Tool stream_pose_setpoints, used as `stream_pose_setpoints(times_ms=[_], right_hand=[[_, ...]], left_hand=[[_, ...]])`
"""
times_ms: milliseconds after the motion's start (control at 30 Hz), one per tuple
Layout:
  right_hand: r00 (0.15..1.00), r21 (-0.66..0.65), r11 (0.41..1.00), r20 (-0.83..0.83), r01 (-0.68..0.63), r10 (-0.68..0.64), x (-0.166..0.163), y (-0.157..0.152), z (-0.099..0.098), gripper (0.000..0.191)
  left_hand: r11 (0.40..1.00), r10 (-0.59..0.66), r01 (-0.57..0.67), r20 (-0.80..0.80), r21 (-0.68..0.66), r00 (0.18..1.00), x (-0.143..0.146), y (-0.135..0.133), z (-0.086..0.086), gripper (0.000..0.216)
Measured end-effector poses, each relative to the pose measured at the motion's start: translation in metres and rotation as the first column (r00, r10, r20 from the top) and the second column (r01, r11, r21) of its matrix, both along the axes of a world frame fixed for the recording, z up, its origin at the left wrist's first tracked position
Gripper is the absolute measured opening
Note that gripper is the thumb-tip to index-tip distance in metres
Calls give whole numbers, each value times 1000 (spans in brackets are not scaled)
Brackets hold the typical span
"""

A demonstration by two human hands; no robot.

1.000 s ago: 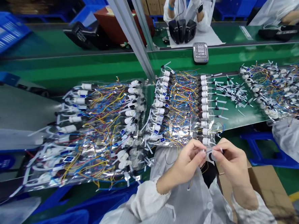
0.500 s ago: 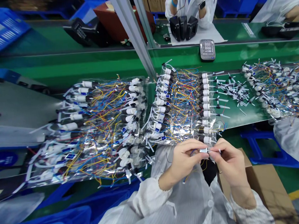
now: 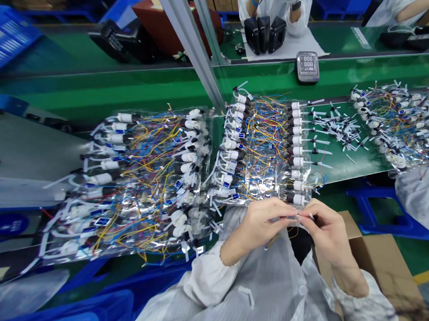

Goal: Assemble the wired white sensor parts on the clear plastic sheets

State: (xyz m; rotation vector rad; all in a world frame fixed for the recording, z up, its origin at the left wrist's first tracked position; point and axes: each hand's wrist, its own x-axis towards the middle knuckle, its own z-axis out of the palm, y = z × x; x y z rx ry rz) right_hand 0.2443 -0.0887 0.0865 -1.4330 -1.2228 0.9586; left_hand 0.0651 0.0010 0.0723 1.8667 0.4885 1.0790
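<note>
Close together above my lap, both hands pinch at a small silvery wired part (image 3: 293, 217), which is mostly hidden by the fingers. My left hand (image 3: 262, 221) grips its body between thumb and fingertips, and thin wires hang below. The fingertips of my right hand (image 3: 327, 231) are closed at the other end of the part, where a short white tube end (image 3: 311, 216) shows; what exactly they grip is hidden. Just beyond the hands lies a tray of white-and-black cylindrical parts (image 3: 296, 150) in rows, with coloured wires (image 3: 266, 123) between them.
Another wired tray (image 3: 146, 179) lies left, and one more (image 3: 412, 124) right. White tubes with black connectors (image 3: 339, 128) are heaped on the green table. A display device (image 3: 307, 67) stands behind. An open cardboard box (image 3: 384, 266) is low right. Co-workers in white sit opposite and at right.
My hands have drawn slightly closer together, and the fingers now cover most of the silvery part that showed before. The display device has shifted right in view.
</note>
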Motion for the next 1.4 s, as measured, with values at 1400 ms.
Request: stream_pose_setpoints(times_ms=[1400], right_hand=[[977,-14,977,16,-215,215,23,0,6,15]], left_hand=[[996,-88,88,2,-27,996,5,-10,4,12]])
